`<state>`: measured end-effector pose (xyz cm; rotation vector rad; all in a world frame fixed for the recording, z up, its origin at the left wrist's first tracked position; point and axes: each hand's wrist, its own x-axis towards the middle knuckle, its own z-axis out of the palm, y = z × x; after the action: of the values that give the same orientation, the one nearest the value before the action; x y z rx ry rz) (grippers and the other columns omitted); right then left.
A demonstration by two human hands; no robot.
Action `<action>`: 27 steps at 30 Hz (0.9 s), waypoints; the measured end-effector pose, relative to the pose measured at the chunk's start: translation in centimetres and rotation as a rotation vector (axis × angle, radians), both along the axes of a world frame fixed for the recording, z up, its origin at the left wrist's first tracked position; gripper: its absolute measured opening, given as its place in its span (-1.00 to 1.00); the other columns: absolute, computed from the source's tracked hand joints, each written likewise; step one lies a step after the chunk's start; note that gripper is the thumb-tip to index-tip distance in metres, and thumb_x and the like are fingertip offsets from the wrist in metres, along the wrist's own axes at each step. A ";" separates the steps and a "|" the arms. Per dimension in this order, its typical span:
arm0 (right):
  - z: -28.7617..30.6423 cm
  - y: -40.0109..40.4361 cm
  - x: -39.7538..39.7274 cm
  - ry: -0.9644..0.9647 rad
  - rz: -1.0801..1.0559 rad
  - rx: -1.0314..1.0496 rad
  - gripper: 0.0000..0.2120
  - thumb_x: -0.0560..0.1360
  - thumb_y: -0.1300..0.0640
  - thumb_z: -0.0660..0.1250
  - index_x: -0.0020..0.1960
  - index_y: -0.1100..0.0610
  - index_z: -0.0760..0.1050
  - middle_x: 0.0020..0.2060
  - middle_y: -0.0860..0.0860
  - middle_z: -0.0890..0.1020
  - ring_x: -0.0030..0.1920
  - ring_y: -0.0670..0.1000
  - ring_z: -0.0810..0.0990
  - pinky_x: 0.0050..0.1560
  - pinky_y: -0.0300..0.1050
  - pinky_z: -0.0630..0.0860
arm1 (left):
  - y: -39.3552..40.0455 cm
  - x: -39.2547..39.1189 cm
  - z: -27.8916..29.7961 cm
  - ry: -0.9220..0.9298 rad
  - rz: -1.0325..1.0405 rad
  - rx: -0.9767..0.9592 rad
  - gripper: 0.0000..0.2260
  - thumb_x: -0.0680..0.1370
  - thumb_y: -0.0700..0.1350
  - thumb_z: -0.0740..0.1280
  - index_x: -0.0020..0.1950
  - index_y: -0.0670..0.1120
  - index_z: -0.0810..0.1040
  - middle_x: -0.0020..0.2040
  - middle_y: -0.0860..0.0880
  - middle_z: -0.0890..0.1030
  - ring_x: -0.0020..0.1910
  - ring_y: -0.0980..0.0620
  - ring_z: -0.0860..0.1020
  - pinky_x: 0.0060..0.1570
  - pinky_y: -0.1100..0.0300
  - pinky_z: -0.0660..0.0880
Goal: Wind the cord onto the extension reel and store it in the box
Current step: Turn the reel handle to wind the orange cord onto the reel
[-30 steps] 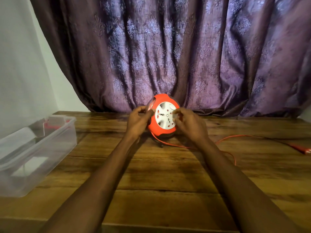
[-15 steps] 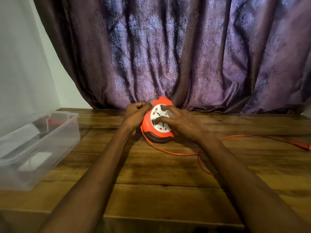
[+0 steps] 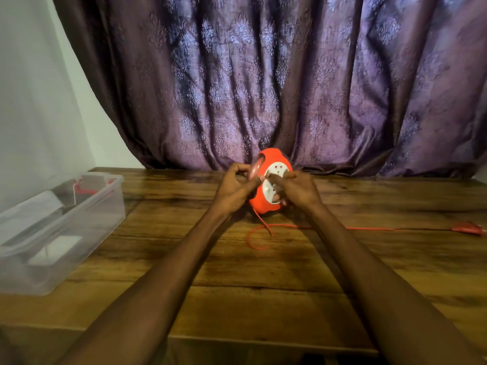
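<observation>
An orange extension reel [image 3: 272, 156] with a white socket face stands on edge at the far middle of the wooden table [image 3: 263, 272]. My left hand [image 3: 233, 192] grips its left rim. My right hand [image 3: 297, 189] curls its fingers over the white face. The orange cord [image 3: 369, 228] drops from under the reel, makes a small loop on the table, then runs right to its plug [image 3: 467, 229] near the right edge. A clear plastic box [image 3: 87, 214] stands open at the left.
A purple patterned curtain [image 3: 290, 83] hangs right behind the reel. A white wall [image 3: 31, 101] rises at the left. The box holds a white item and something red. The table's front edge [image 3: 263, 341] is close to me.
The reel has been tipped from leaning low on the table to more upright. The slack cord loop has shortened and shifted left, and my right hand has turned on the face.
</observation>
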<state>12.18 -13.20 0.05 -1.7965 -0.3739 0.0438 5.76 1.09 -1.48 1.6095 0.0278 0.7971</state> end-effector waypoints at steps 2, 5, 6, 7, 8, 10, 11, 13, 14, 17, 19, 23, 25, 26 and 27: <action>0.3 -0.2 -0.3 0.247 0.029 0.183 -0.64 0.46 -0.19 0.44 -0.16 0.12 0.54 -0.34 0.19 0.66 -0.59 -0.05 0.38 -0.53 -0.30 0.24 | -0.6 0.3 -0.4 -0.029 -0.003 -0.015 -0.74 0.44 -0.23 0.51 0.03 -0.11 0.49 -0.29 0.03 0.57 -0.43 0.30 0.48 -0.35 0.34 0.42; 0.2 -0.6 0.0 0.217 0.026 0.208 -0.60 0.48 -0.21 0.41 -0.07 0.15 0.57 -0.37 0.15 0.68 -0.60 -0.06 0.39 -0.55 -0.31 0.23 | -0.7 0.4 -0.4 -0.037 0.015 -0.018 -0.74 0.43 -0.17 0.53 0.01 -0.04 0.51 -0.20 0.03 0.61 -0.34 0.26 0.52 -0.25 0.28 0.48; 0.1 -0.6 0.0 0.184 0.041 0.198 -0.60 0.50 -0.20 0.39 -0.02 0.16 0.57 -0.38 0.13 0.69 -0.59 -0.05 0.40 -0.55 -0.31 0.24 | -0.6 0.3 -0.3 -0.031 0.029 -0.030 -0.75 0.43 -0.16 0.53 0.00 -0.03 0.51 -0.19 0.02 0.62 -0.33 0.24 0.52 -0.24 0.25 0.48; 0.0 -0.5 0.0 0.145 0.059 0.175 -0.61 0.53 -0.18 0.37 0.03 0.17 0.58 -0.39 0.10 0.69 -0.58 -0.05 0.40 -0.54 -0.30 0.24 | -0.3 0.2 -0.2 -0.026 0.041 -0.055 -0.77 0.43 -0.15 0.52 -0.01 -0.04 0.52 -0.20 0.01 0.62 -0.34 0.21 0.52 -0.24 0.21 0.48; -0.2 -0.3 0.1 0.107 0.076 0.150 -0.62 0.55 -0.15 0.36 0.07 0.18 0.57 -0.41 0.07 0.69 -0.57 -0.03 0.41 -0.54 -0.29 0.25 | 0.1 0.1 -0.2 -0.022 0.047 -0.088 -0.79 0.44 -0.15 0.51 -0.02 -0.05 0.52 -0.22 -0.02 0.61 -0.36 0.18 0.51 -0.27 0.19 0.47; -0.9 0.2 0.5 0.009 0.093 0.110 -0.62 0.52 -0.11 0.40 0.16 0.16 0.53 -0.42 0.06 0.68 -0.55 0.00 0.47 -0.51 -0.20 0.38 | 0.8 -0.1 0.2 -0.015 0.072 -0.148 -0.82 0.48 -0.16 0.48 0.00 -0.10 0.52 -0.26 -0.04 0.59 -0.42 0.17 0.49 -0.35 0.22 0.46; -1.2 0.3 0.6 -0.067 0.089 0.083 -0.61 0.48 -0.11 0.43 0.18 0.10 0.51 -0.40 0.05 0.68 -0.48 0.03 0.54 -0.43 -0.09 0.50 | 1.0 -0.3 0.4 -0.009 0.082 -0.178 -0.83 0.49 -0.17 0.47 0.01 -0.12 0.52 -0.27 -0.04 0.59 -0.45 0.18 0.48 -0.39 0.24 0.44; -1.4 0.2 0.6 -0.343 0.018 -0.104 -0.63 0.42 -0.11 0.42 0.18 -0.05 0.51 -0.24 0.00 0.69 -0.22 0.06 0.65 -0.13 0.04 0.59 | 1.5 -0.5 0.8 -0.009 0.073 -0.243 -0.85 0.51 -0.16 0.44 0.01 -0.12 0.51 -0.32 -0.02 0.56 -0.51 0.18 0.44 -0.50 0.27 0.37; -1.4 0.0 0.7 -0.524 -0.021 -0.226 -0.66 0.45 -0.07 0.41 0.20 -0.07 0.51 -0.14 -0.03 0.67 -0.10 0.06 0.65 -0.06 0.01 0.56 | 1.8 -0.6 0.9 -0.010 0.069 -0.263 -0.86 0.52 -0.16 0.43 0.00 -0.11 0.51 -0.36 0.00 0.55 -0.54 0.18 0.42 -0.54 0.30 0.33; -0.6 -0.8 0.8 -1.024 0.021 -0.448 -0.65 0.51 0.10 0.31 0.28 -0.09 0.51 0.11 0.00 0.57 0.07 0.13 0.57 0.03 0.06 0.53 | 2.8 -0.9 1.5 -0.010 0.070 -0.245 -0.93 0.53 -0.15 0.41 -0.09 -0.11 0.55 -0.47 0.07 0.50 -0.56 0.20 0.36 -0.58 0.33 0.28; -0.2 -0.9 1.1 -1.213 0.089 -0.560 -0.63 0.50 0.10 0.25 0.26 -0.15 0.50 0.20 0.01 0.54 0.08 0.16 0.54 0.01 0.12 0.52 | 3.4 -1.2 2.0 0.017 0.085 -0.189 -0.92 0.52 -0.14 0.41 -0.18 -0.08 0.59 -0.47 0.10 0.50 -0.51 0.19 0.36 -0.51 0.32 0.31; 0.0 -0.7 0.3 -1.363 0.168 -0.745 -0.60 0.44 -0.02 0.26 0.27 -0.20 0.48 0.32 0.01 0.50 0.18 0.13 0.49 0.00 0.06 0.46 | 4.4 -1.8 2.4 0.111 0.023 -0.188 -0.89 0.49 -0.19 0.40 -0.23 -0.13 0.64 -0.45 0.04 0.60 -0.49 0.13 0.45 -0.35 0.20 0.43; -0.2 -0.3 -0.4 -1.392 0.201 -0.830 -0.52 0.42 0.03 0.26 0.32 -0.25 0.42 0.36 0.00 0.49 0.25 0.12 0.45 0.04 0.06 0.43 | 4.6 -2.0 2.4 0.153 -0.018 -0.184 -0.90 0.48 -0.19 0.41 -0.22 -0.16 0.67 -0.41 -0.04 0.63 -0.45 0.05 0.49 -0.27 0.13 0.48; -0.3 -0.1 -0.8 -1.409 0.204 -0.851 -0.49 0.40 0.06 0.23 0.32 -0.27 0.39 0.35 0.01 0.49 0.27 0.13 0.44 0.05 0.05 0.41 | 4.6 -2.1 2.5 0.166 -0.019 -0.179 -0.90 0.48 -0.19 0.41 -0.21 -0.17 0.68 -0.38 -0.09 0.64 -0.41 0.01 0.51 -0.23 0.10 0.50; -0.3 0.0 -1.1 -1.422 0.197 -0.866 -0.48 0.39 0.07 0.20 0.31 -0.28 0.38 0.33 0.02 0.51 0.27 0.13 0.43 0.05 0.03 0.39 | 4.6 -2.2 2.6 0.176 -0.016 -0.174 -0.90 0.47 -0.19 0.42 -0.20 -0.18 0.69 -0.37 -0.10 0.65 -0.40 0.00 0.51 -0.23 0.10 0.49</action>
<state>11.05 -13.22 -0.29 -2.3531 -1.7292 -1.1358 3.60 5.70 1.13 1.5078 0.2047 0.6212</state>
